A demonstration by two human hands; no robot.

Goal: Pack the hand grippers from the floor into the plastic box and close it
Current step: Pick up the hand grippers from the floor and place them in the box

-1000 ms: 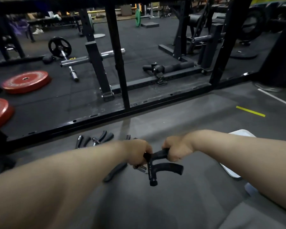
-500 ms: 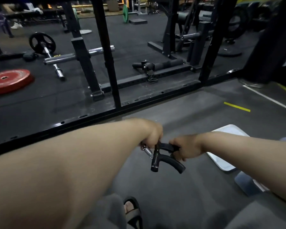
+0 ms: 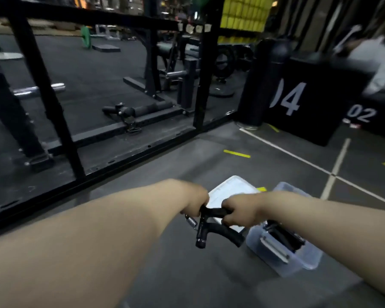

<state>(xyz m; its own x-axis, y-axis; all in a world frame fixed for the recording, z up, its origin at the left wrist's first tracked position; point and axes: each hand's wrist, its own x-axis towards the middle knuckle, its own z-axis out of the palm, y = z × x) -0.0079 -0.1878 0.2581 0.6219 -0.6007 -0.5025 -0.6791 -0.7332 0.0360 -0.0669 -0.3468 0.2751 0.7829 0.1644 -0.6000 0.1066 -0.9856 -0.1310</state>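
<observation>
1. Gym floor, grey; black rack frame behind.
2. Hand gripper is held in the air, just left of the plastic box.
3. Left grip is curled at the spring end and right grip is wrapped round the top handle. Both hold the one gripper.
4. Suggest: carry it right over the opening, turn the handles to line up with the load, lower it in, don't drop it.
5. Box is open and clear-walled. It holds dark grippers; count unclear.
6. White lid lies flat on the floor just beside the box.
</observation>
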